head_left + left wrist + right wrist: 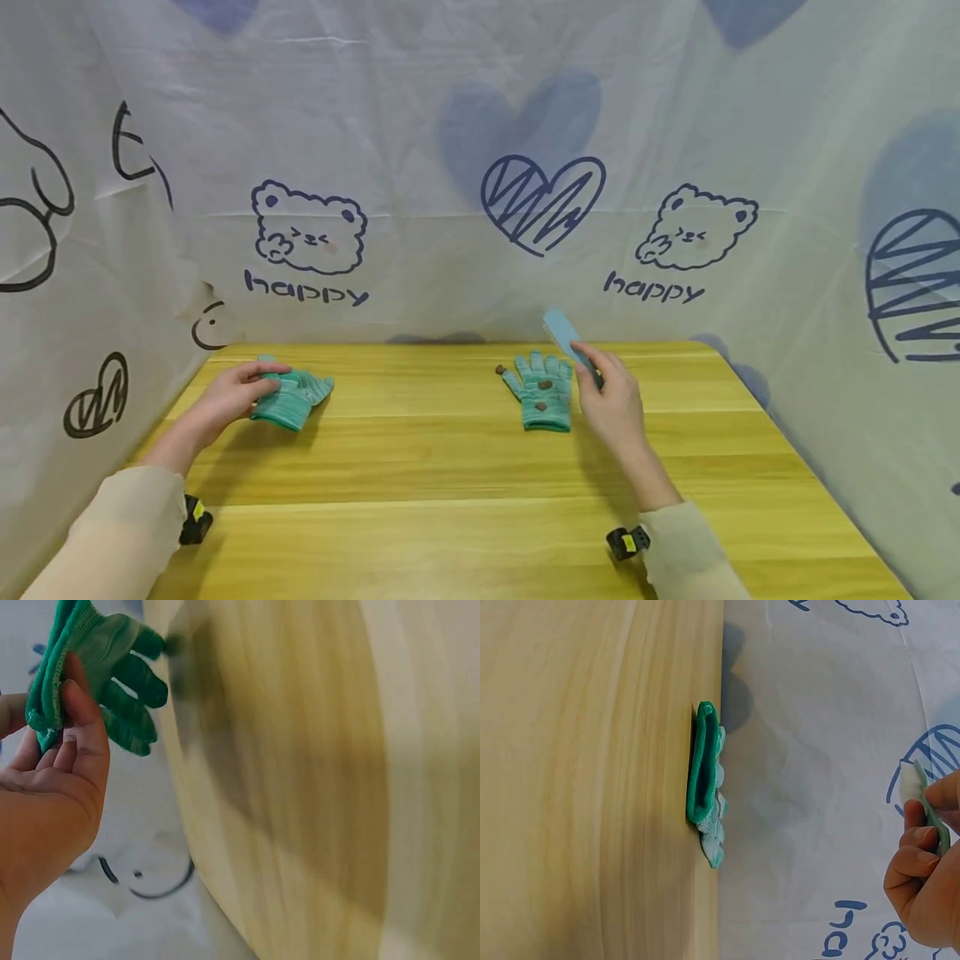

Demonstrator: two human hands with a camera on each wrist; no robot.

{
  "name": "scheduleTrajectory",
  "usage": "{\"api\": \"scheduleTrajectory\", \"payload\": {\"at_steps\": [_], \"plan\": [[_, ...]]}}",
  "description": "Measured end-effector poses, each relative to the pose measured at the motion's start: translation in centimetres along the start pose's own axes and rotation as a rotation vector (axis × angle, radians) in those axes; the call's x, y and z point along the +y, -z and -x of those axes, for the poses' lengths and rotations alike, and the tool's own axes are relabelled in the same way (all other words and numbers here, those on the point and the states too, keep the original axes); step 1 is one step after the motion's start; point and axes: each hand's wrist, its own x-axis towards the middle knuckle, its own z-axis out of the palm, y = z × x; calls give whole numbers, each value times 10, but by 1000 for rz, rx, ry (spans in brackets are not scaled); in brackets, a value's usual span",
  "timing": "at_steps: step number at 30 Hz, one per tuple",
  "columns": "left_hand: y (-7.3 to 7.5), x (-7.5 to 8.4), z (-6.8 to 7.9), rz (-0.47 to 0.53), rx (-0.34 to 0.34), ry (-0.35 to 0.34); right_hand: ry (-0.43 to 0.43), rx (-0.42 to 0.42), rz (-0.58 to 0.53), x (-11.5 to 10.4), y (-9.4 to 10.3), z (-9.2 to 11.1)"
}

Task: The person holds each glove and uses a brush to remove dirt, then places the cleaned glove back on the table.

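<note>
My left hand (231, 395) pinches a green knitted glove (287, 405) near the table's left side. In the left wrist view the glove (120, 675) is gripped at its cuff, fingers dangling. My right hand (617, 404) grips a light blue brush (562, 331), which slants up to the left. White bristles (910, 782) show at the brush's tip in the right wrist view. Just left of that hand, a second green glove (557, 410) lies spread on the table, cuff toward me. Small brown lumps (545, 385) sit on it, and another brown lump (500, 369) is at its thumb tip.
The yellow wood-grain table (420, 500) ends at a white sheet (420, 125) printed with hearts and bears, which hangs behind and at both sides. A black device (197, 521) is on the left wrist, another black device (627, 543) on the right.
</note>
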Motion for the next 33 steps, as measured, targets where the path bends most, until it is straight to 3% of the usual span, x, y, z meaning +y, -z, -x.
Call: {"api": "scheduleTrajectory", "payload": {"at_steps": [5, 13, 19, 33], "plan": [[10, -16, 7, -43, 12, -1, -3, -7, 8, -1, 0, 0], [21, -36, 16, -175, -29, -17, -30, -24, 24, 1, -1, 1], [25, -43, 20, -291, -61, -43, -46, -28, 28, 1, -1, 1], [22, -50, 17, -400, -68, -57, -48, -39, 21, 4, -2, 1]]}}
